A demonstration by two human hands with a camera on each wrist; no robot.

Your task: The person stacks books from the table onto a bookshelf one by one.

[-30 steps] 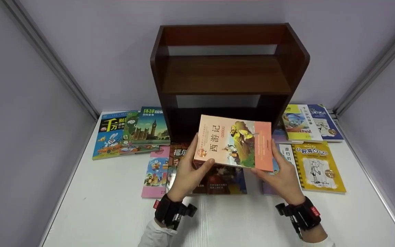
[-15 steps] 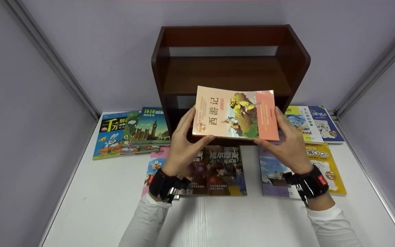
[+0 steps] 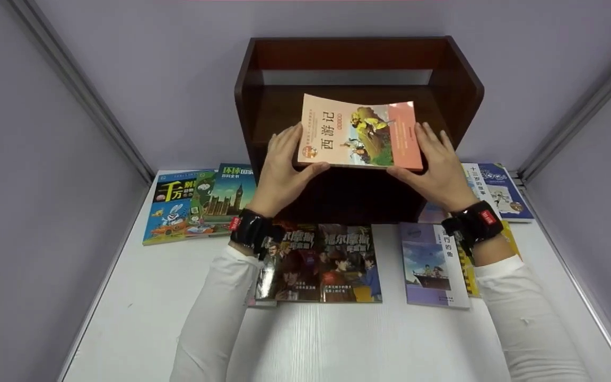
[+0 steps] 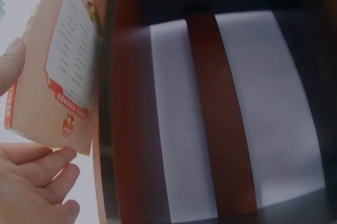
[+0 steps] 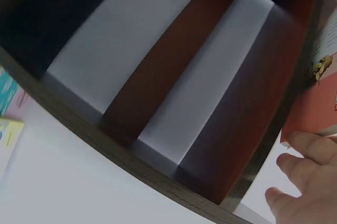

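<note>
Both hands hold a peach-and-pink paperback (image 3: 359,132) with a yellow figure on its cover, flat and face up, at the front of the upper shelf of a dark wooden bookshelf (image 3: 358,63). My left hand (image 3: 283,168) grips its left edge, thumb under the near edge. My right hand (image 3: 434,168) grips its right edge the same way. In the left wrist view the book's back cover (image 4: 58,71) shows beside the shelf side (image 4: 131,129), with my fingers (image 4: 37,182) below. In the right wrist view the book (image 5: 321,77) and my fingers (image 5: 305,176) sit at the right.
Several books lie flat on the white table (image 3: 337,339): a rabbit-cover and a Big Ben book (image 3: 199,204) at left, dark detective books (image 3: 321,262) in front, a purple-and-white book (image 3: 433,265) and blue and yellow ones (image 3: 499,191) at right. Grey walls enclose the table.
Both hands have lifted the paperback from low over the table books up and forward to the level of the upper shelf. The arms have stretched out.
</note>
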